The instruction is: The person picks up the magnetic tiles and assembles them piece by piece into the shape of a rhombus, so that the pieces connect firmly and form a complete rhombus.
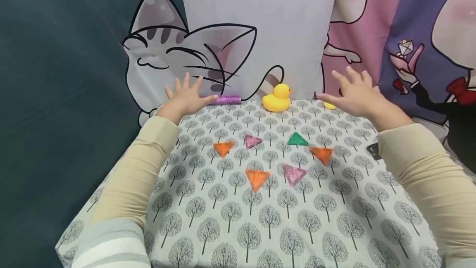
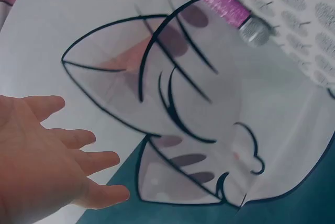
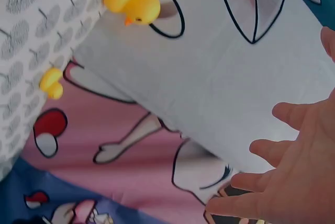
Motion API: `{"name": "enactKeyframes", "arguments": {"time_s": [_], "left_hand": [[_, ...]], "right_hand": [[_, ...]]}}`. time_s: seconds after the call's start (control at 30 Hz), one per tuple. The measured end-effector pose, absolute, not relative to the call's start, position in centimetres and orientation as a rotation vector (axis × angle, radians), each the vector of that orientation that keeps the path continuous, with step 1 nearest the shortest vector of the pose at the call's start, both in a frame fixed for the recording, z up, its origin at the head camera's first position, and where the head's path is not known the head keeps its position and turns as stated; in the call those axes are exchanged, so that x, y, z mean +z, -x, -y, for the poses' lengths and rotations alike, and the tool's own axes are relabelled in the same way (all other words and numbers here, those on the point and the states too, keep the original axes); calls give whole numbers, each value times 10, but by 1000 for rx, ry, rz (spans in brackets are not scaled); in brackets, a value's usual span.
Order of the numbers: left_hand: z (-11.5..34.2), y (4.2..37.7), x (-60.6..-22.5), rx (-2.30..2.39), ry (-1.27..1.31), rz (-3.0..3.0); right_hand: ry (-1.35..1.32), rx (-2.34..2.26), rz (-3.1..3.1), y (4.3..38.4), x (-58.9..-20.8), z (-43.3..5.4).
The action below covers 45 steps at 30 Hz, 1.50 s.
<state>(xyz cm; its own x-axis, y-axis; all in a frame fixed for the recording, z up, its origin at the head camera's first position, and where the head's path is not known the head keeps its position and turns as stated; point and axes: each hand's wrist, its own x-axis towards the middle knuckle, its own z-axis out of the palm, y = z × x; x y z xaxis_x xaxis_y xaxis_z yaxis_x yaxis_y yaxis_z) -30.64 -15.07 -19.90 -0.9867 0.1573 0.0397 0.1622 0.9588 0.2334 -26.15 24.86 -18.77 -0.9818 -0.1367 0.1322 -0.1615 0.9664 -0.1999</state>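
Observation:
Both hands are raised with spread fingers over the far part of the table, holding nothing. The left hand (image 1: 184,97) is nearest to a purple glitter tube (image 1: 227,100) at the back edge; the left wrist view shows the tube's silver end (image 2: 255,30). The right hand (image 1: 357,95) overlaps a small yellow duck (image 1: 329,106) in the head view. Between the hands sits a large yellow rubber duck (image 1: 277,99). In the middle of the cloth lie triangular pieces: several orange ones (image 1: 257,179), two pink ones (image 1: 294,174) and a green one (image 1: 297,139).
A tree-print cloth (image 1: 238,235) covers the table. Behind it hangs a printed curtain (image 1: 260,3) with cartoon figures, and a dark green drape (image 1: 67,73) runs along the left. A small dark object (image 1: 373,151) lies at the right edge, partly behind the right sleeve.

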Motion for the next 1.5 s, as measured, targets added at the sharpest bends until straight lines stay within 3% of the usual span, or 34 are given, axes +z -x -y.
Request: {"name": "enactKeyframes", "arguments": {"time_s": [0.73,1.07,1.5], "left_hand": [[138,323,-297,-488,235,3196],[127,323,-322,-630,295,3324],[113,320,-336,-539,287,3430]], "right_hand": [[-548,330,2979,272,-281,-186],[-710,424,3011,263,-320,-150],[-1161,291,2975,236,-349,-113]]}}
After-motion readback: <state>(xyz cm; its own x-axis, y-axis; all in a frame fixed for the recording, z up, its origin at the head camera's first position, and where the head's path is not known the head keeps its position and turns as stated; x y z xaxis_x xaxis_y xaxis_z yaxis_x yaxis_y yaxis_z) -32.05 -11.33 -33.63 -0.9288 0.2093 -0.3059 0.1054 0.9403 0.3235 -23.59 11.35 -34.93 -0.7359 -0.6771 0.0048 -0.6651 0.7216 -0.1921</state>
